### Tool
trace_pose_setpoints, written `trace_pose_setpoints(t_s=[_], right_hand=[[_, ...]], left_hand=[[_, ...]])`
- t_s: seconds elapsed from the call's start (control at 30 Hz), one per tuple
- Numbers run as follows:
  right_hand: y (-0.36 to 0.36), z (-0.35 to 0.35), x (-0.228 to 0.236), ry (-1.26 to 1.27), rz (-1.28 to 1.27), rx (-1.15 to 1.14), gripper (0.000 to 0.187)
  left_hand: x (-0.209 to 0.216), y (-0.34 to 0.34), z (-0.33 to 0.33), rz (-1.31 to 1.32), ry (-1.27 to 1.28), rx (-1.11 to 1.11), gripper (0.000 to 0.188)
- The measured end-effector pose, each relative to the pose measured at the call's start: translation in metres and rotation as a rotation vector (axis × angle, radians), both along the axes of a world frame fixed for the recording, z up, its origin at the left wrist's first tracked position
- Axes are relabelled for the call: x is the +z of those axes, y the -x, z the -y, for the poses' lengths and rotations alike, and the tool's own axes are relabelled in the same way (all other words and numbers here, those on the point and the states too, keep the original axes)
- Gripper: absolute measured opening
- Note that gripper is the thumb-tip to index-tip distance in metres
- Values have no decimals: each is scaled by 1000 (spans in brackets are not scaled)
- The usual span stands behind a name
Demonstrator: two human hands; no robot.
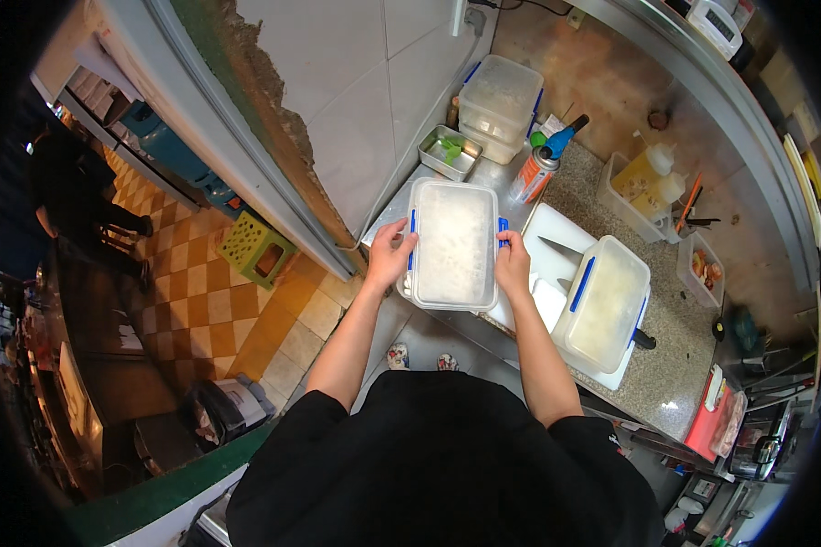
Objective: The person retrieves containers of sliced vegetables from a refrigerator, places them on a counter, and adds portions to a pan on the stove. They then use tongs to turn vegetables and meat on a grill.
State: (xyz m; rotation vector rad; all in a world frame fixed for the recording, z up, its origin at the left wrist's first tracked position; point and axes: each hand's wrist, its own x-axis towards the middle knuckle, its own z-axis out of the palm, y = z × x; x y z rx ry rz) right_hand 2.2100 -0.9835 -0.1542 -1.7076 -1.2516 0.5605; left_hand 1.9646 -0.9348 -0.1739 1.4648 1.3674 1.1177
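Between my two hands is a clear plastic food container [454, 244] with a frosted lid and blue side clips; its contents look pale. My left hand [389, 255] grips its left side, thumb by the clip. On the opposite side my right hand [513, 262] is closed round the edge near the other blue clip. A second lidded container [604, 305] of the same kind rests to the right on a white cutting board [556, 230]. A knife's blade [561, 248] shows on the board, partly hidden by that container.
Behind the held container are a small metal tray [450, 153], stacked clear containers [500, 100] and a blow torch [547, 159]. Squeeze bottles [648, 173] stand in a bin at the back right. Left, past the wall edge, are a green stool [255, 251] and a person [73, 191].
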Motion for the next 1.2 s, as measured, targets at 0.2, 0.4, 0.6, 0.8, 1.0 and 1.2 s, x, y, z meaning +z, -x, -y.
trace_pose_setpoints(t_s=[0.2,0.4,0.6,0.8,1.0,1.2], right_hand=[[-1,-11,0,-114,-152,-25,20],[22,-9,19,67,170,-22,29],[21,3,16,129,-57,4,49],[23,15,-8,126,-155,-4,48],[43,9,-24,65,-362,-104,36],[52,-15,17,-16,-212,-131,55]], left_hand=[[23,-6,-1,289,-37,-61,46],[28,-5,-15,107,210,124,34],[22,4,-27,-40,290,36,25],[49,-5,-10,-416,-122,88,28],[9,5,-29,-312,121,-97,33],[119,-38,-9,-659,-782,56,31]])
